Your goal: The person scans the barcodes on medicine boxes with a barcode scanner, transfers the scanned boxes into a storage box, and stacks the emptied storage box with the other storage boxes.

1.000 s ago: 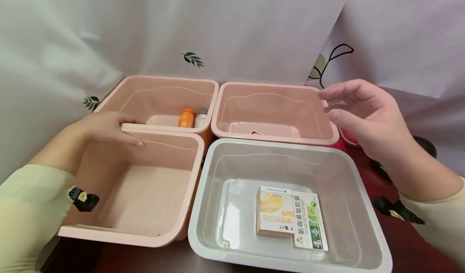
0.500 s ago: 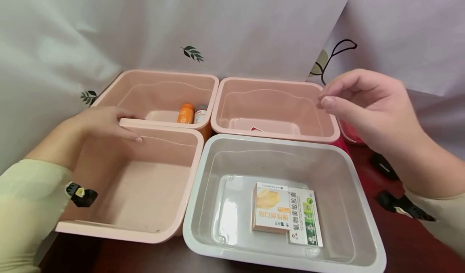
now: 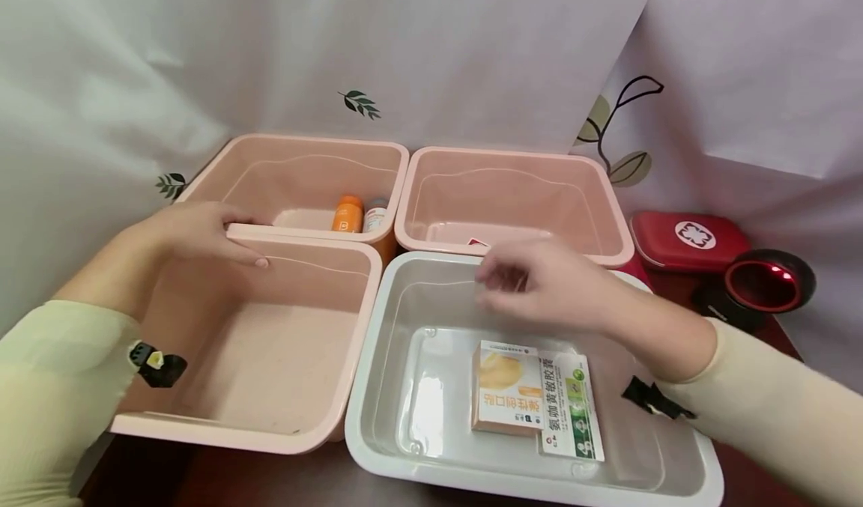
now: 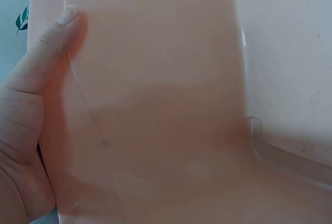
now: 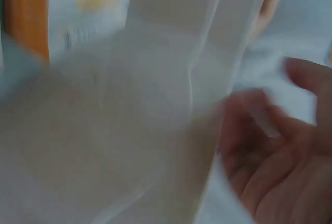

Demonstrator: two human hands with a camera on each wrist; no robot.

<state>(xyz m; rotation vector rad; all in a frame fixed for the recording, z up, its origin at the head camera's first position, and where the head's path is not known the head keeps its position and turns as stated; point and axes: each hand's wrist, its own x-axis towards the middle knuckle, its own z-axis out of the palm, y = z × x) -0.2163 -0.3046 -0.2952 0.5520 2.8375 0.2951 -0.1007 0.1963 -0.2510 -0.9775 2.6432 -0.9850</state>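
Observation:
My left hand (image 3: 195, 234) grips the back rim of the front-left pink bin (image 3: 350, 372), thumb on the inner wall and fingers over the far side. In the left wrist view the thumb (image 4: 52, 40) lies along that wall. Above the grey bin (image 3: 367, 387) hovers my right hand (image 3: 553, 282), blurred, its fingers loosely bent with nothing visible between them. Below it, a white and orange box of adhesive bandages (image 3: 509, 387) leans against a flat green and white medicine box (image 3: 573, 410) on the grey bin's floor.
The back-left pink bin (image 3: 303, 144) holds an orange bottle (image 3: 347, 215) and a white bottle with a grey cap (image 3: 374, 216). Part of a red and white item (image 3: 477, 242) shows in the back-right pink bin (image 3: 506, 155). A red case (image 3: 691, 241) and a black round device (image 3: 771, 282) stand at right.
My right hand has swung left and lower, from beside the back-right pink bin to above the grey bin, uncovering the red case and black device. My left hand stays on the rim.

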